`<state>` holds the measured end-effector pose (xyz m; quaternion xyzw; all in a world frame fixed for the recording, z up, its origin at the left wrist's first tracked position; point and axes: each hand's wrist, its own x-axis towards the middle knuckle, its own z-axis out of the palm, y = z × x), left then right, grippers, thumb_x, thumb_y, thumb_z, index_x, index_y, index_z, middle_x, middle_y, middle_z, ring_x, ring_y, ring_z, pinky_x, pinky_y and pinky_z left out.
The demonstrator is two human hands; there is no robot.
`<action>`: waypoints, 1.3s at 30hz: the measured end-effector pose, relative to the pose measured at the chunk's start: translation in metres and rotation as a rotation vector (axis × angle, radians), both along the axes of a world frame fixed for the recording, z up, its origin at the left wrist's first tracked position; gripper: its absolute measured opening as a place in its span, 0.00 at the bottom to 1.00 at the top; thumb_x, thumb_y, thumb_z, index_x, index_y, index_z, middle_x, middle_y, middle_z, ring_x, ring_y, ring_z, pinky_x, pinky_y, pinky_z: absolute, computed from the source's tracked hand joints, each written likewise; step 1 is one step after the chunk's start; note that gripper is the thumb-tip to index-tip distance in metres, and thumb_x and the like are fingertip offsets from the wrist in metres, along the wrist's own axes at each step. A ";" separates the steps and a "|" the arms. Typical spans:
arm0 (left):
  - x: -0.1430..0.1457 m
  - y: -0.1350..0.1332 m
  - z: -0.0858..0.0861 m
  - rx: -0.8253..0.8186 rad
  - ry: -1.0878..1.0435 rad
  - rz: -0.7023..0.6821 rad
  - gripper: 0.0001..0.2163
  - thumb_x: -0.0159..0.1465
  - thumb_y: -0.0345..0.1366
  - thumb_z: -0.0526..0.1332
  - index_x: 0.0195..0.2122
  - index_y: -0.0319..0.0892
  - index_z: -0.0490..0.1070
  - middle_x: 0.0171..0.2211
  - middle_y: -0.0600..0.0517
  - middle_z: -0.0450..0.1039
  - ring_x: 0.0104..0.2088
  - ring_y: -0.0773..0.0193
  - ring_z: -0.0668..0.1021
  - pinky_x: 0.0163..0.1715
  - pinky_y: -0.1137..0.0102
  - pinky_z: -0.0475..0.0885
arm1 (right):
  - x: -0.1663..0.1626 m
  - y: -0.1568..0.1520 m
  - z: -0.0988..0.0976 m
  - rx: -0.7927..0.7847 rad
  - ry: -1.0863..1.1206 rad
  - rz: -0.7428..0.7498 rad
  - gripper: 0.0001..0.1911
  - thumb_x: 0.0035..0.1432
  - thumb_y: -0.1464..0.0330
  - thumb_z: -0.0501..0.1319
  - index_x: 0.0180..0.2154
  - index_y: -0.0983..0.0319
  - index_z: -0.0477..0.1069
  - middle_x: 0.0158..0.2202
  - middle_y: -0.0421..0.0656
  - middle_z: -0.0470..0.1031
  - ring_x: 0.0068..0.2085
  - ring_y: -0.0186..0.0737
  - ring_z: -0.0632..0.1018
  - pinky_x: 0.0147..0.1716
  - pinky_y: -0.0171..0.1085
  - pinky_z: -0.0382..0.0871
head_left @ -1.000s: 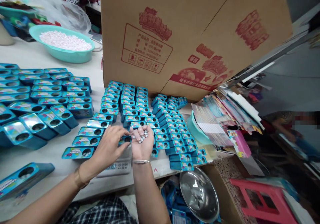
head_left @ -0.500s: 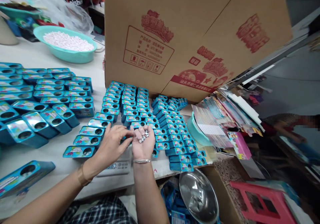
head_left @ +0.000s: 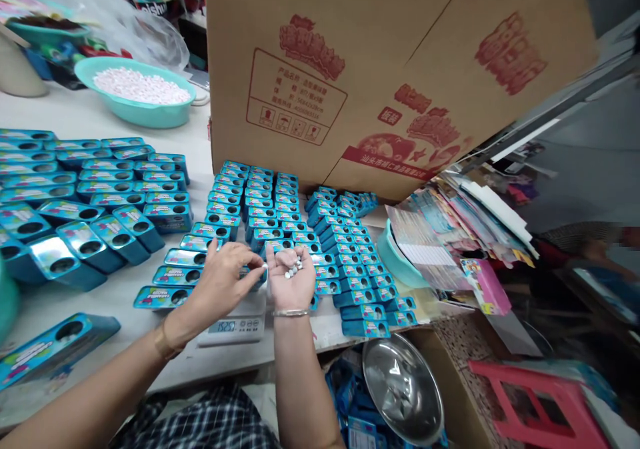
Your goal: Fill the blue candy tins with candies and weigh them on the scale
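My right hand (head_left: 291, 279) is held palm up over a small digital scale (head_left: 235, 325), cupping several small white candies (head_left: 293, 267). My left hand (head_left: 223, 279) reaches in from the left, its fingertips pinched together at a blue tin that sits on the scale, mostly hidden under my hands. Whether a candy is between the fingertips I cannot make out. Rows of blue tins with round holes (head_left: 273, 212) lie on the white table (head_left: 120, 299) just behind both hands.
More blue tins (head_left: 95, 189) cover the left of the table. A teal bowl of white candies (head_left: 135, 92) stands at the back left. A large cardboard box (head_left: 380, 69) rises behind. A steel bowl (head_left: 403, 389), a red stool (head_left: 535, 402) and printed sheets (head_left: 440, 235) are at right.
My hands have shifted slightly up and away, so the scale's display now shows. My left fingertips have closed into a pinch beside the right palm.
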<state>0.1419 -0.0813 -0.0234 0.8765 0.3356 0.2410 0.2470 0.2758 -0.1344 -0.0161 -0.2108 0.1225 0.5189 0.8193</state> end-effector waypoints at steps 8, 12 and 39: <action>-0.011 0.004 -0.009 0.205 0.120 -0.002 0.10 0.65 0.41 0.57 0.33 0.47 0.76 0.36 0.50 0.76 0.46 0.51 0.75 0.60 0.38 0.48 | 0.021 -0.008 -0.005 -0.003 -0.069 -0.052 0.13 0.61 0.68 0.51 0.23 0.59 0.57 0.17 0.27 0.56 0.19 0.26 0.61 0.54 0.46 0.72; -0.037 0.021 0.016 0.153 -0.132 0.082 0.11 0.67 0.44 0.55 0.35 0.50 0.75 0.42 0.52 0.76 0.48 0.55 0.76 0.62 0.45 0.54 | 0.035 -0.016 -0.007 -0.003 -0.131 -0.087 0.11 0.59 0.70 0.52 0.23 0.58 0.57 0.18 0.27 0.56 0.18 0.26 0.61 0.54 0.47 0.72; -0.032 0.225 0.077 0.297 0.335 0.311 0.19 0.60 0.44 0.62 0.50 0.41 0.70 0.44 0.43 0.77 0.53 0.42 0.73 0.59 0.38 0.50 | 0.067 -0.059 -0.004 -0.038 -0.306 -0.121 0.17 0.51 0.76 0.60 0.23 0.58 0.51 0.20 0.26 0.52 0.19 0.24 0.62 0.44 0.42 0.79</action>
